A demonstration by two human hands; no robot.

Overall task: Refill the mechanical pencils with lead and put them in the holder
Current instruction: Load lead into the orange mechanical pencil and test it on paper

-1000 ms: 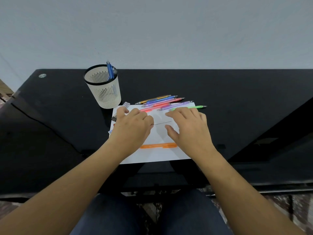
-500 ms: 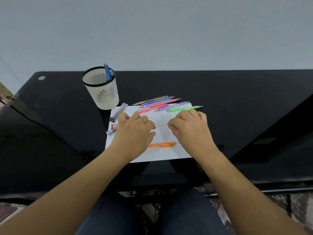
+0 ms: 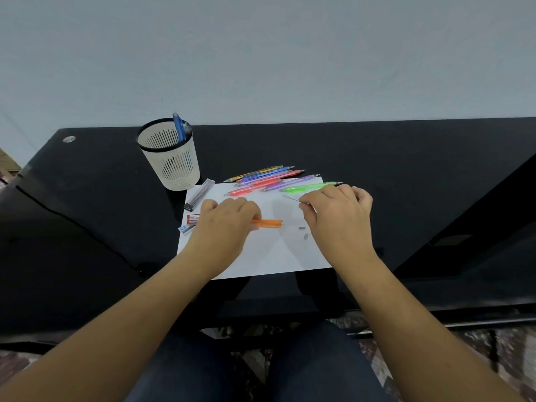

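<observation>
1. The orange pencil [image 3: 268, 223] is now gripped at its left end by the left hand [image 3: 224, 224], whose fingers are curled over it. Half a second earlier it lay untouched on the white sheet [image 3: 261, 256], nearer the front edge. It is now held roughly level over the sheet's middle, with its free end pointing right.
2. The lead [image 3: 291, 197], earlier stretched between both hands, is now pinched by the right hand [image 3: 339, 216] alone, with the fingers curled in. The lead juts out to the left of the fingertips.
3. The hands, previously almost touching, have been drawn apart, and bare sheet is exposed between them. Two small grey pieces [image 3: 302, 227] lie there, just right of the pencil's free end.
4. A row of coloured pencils [image 3: 261, 178] lies across the sheet's far edge. The green pencil [image 3: 310, 186] sits just beyond the lead and the right knuckles.
5. The holder [image 3: 169, 166] stands off the sheet's far-left corner, with a blue pencil [image 3: 179, 129] upright in it.
6. A clear lead case [image 3: 199, 194], a red box [image 3: 193, 219] and a small blue box [image 3: 183, 228] are ranged along the sheet's left edge, close beside the left hand.
7. Open black table [image 3: 406, 175] is found right of the sheet and behind the pencil row, and the sheet's near strip is bare.
</observation>
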